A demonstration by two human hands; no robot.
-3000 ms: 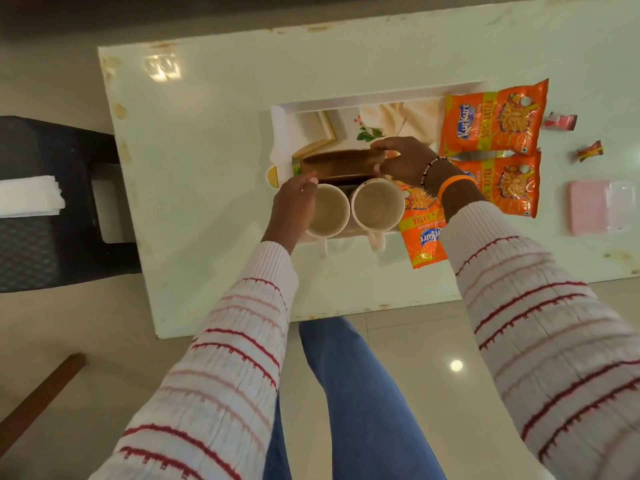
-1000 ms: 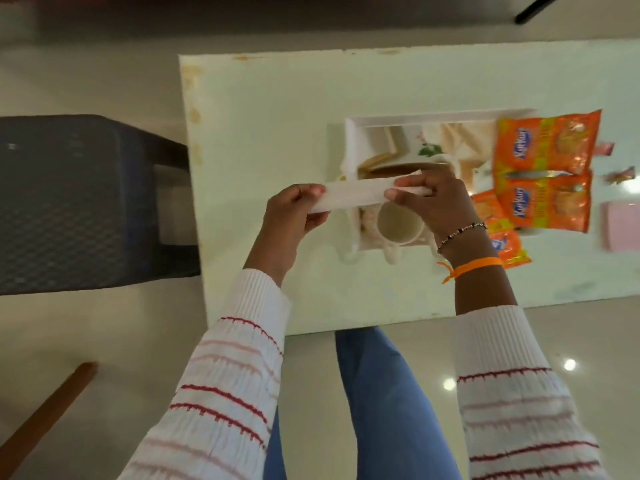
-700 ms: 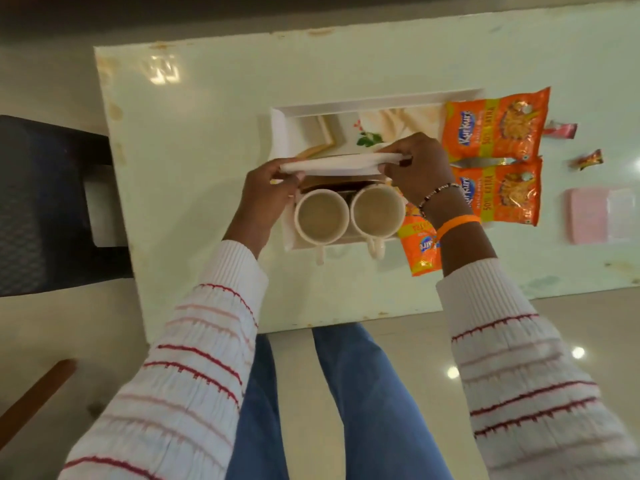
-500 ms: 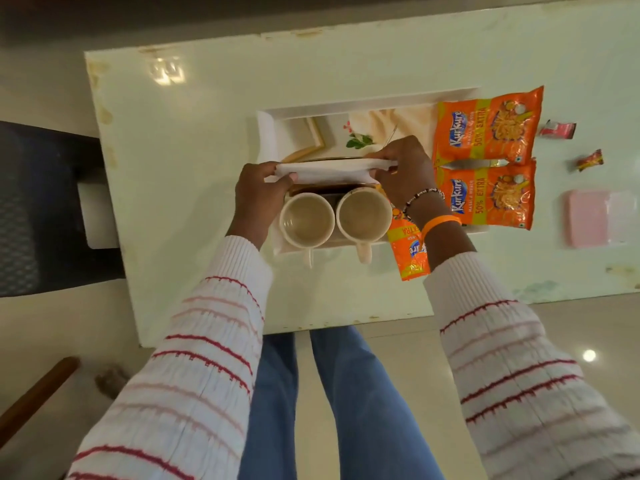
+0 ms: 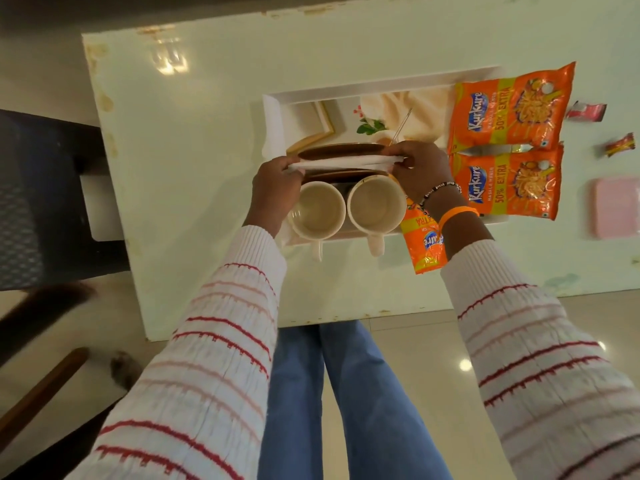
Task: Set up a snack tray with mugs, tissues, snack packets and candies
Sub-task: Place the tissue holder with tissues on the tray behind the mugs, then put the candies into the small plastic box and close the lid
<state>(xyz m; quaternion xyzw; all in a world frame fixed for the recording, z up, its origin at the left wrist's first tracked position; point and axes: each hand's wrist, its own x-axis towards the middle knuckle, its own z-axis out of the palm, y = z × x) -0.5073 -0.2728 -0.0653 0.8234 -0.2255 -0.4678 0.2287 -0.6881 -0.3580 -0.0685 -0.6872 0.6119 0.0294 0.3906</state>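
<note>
Two hands are pinched shut on one stack of tissues [image 5: 346, 163]: the left hand [image 5: 277, 183] grips its left end, the right hand [image 5: 420, 169] its right end, fingers curled over the top edge. The stack is held stretched between them, directly above a brown wooden holder [image 5: 341, 151] whose slot lies under the tissues.

The tissues are judged to be very light, soft and floppy, likely to sag or fan apart if gripped at one end only, so both ends are best kept pinched until the stack is seated. They are seen as a thin, white, folded bundle, viewed edge-on.

Just below the hands, two cream mugs [image 5: 349, 209] are stood side by side, touching or nearly so, handles pointed toward the person. Holder and mugs are set in a white tray [image 5: 273, 123] with a floral base. Right of the right hand, two orange snack packets [image 5: 509, 147] are laid on the tray's right part; a third [image 5: 424, 240] is partly hidden beneath the right wrist. Further right, two candies [image 5: 604, 128] are left on the table [image 5: 194, 168], well apart from the tray.
</note>
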